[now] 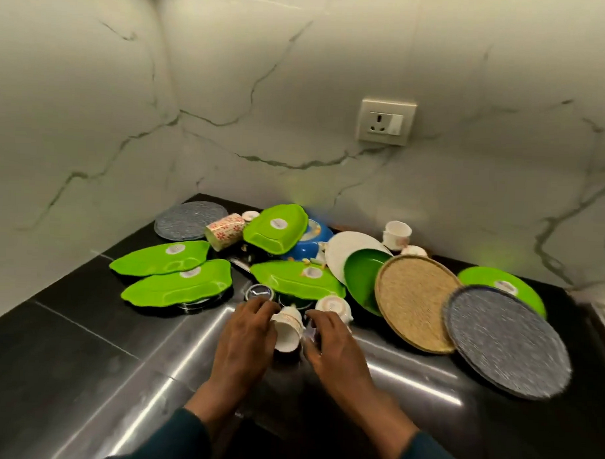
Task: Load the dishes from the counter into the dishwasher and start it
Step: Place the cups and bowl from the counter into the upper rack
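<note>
Evidently a small white cup (287, 331), light, brittle and slick, is gripped sideways by the left hand (246, 333); the right hand (331, 343) is curled beside it, contents unclear.

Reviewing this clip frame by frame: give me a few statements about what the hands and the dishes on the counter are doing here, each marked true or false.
1. Both hands are on a white cup that lies on its side. True: the left hand and right hand flank it.
2. The woven round tray lies flat under the speckled grey plate. False: it leans tilted, and the grey plate overlaps only its right edge.
3. The wall socket has a plug in it. False: it is empty.
4. A blue bowl sits behind the green dishes. True.
5. The floral paper cups stand upright. False: the stack lies on its side.
</note>
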